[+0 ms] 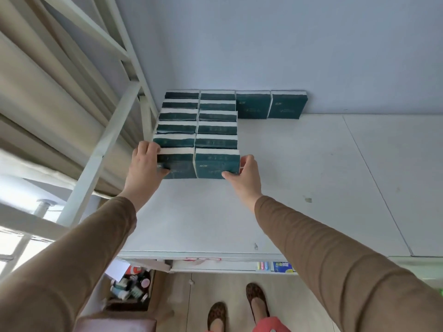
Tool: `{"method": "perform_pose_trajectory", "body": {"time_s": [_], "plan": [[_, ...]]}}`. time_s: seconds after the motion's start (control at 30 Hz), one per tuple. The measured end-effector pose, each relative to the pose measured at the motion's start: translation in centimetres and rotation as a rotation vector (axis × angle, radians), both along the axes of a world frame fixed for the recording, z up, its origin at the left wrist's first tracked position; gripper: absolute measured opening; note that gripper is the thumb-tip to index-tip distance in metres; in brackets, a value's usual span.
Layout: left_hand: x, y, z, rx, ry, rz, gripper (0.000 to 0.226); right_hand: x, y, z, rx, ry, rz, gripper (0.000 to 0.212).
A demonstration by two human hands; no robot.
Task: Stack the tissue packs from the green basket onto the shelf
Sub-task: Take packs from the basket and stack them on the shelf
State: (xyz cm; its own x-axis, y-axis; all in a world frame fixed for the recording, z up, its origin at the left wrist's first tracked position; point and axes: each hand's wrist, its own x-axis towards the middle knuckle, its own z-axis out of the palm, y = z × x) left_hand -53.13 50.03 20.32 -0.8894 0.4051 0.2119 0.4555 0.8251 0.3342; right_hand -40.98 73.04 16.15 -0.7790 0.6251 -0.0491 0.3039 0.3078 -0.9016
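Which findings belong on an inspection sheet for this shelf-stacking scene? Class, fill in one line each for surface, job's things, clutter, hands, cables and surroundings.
Surface: white shelf top, a few small marks on it.
Job's things: dark green tissue packs in two rows running back to the wall, two more standing against the wall; green basket not in view.
Clutter: box of bottles below the shelf.
Hands: left hand grips the front-left pack; right hand grips the front-right pack.
Cables: nothing seen.
Surroundings: white metal frame at left, pale wall behind.
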Motion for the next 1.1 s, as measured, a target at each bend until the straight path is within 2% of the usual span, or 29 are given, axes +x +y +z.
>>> {"method": "perform_pose_trajectory", "body": {"time_s": [0.17, 0.27, 0.33, 0.57, 0.77, 1.1], "plan": [[2.2, -0.1, -0.1, 0.01, 0.103, -0.022, 0.067, 1.4, -0.4, 0.8, 0.057, -0.055, -0.015, 0.06], [5.1, 1.8, -0.4, 0.053, 0.191, -0.153, 0.061, 4.8, 0.7, 1.5, 0.081, -0.06, -0.028, 0.06], [7.8, 4.2, -0.7, 0.056, 0.171, -0.246, 0.059, 8.3, 2.1, 2.0, 0.158, -0.069, -0.043, 0.058], [19.4, 16.1, -2.2, -0.023, -0.071, -0.634, 0.055, 25.8, 8.5, 3.0, 0.429, -0.194, -0.191, 0.047], [32.7, 26.6, -2.3, -0.014, -0.05, -0.926, 0.051, 42.6, 13.4, 2.3, 0.392, -0.292, -0.398, 0.041], [55.8, 40.9, -6.3, -0.174, -0.18, -1.078, 0.054, 66.8, 22.9, -1.9, 0.303, -0.475, -0.534, 0.036]]}}
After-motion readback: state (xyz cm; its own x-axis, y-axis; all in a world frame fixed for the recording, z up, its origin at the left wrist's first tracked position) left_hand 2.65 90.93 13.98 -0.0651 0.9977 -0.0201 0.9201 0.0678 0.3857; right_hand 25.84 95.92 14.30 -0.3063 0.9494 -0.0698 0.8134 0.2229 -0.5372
